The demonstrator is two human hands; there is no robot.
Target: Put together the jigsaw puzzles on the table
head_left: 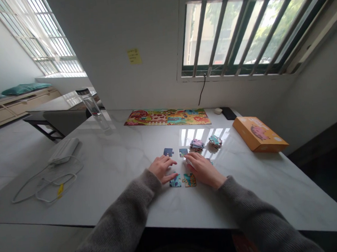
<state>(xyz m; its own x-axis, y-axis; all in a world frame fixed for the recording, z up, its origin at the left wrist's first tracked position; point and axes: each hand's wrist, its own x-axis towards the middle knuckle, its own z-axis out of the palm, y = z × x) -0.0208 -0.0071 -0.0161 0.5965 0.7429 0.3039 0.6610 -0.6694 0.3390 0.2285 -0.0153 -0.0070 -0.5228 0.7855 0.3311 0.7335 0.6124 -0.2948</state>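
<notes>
The right hand (202, 168) partly covers a puzzle piece beside it, leaving only a bluish edge (210, 161) in sight. Its fingers are bent, the tips at the lower edge of the upper-right dark blue piece (183, 152); whether they pinch it or merely touch, I cannot tell. The left hand (162, 168) has its fingers spread, thumb extended over the top edge of the lower-left blue piece (175, 181), just below the upper-left dark blue piece (168, 152). The orange-patterned piece (190, 180) lies just right of the blue one — a narrow gap between them.

Both sleeves run out of view at the bottom; pale lettering on the left one is cut off. The yellow sticky note (134, 56) carries handwriting too small to read, as is the pale print on the orange box (260, 133), which shows a pink figure. The box's inside is hidden. Two piles of puzzle pieces (197, 144) stand beyond the right hand — only their top pieces show clearly. A lidded clear bottle (90, 102) stands at far left; its fill level is unclear.
</notes>
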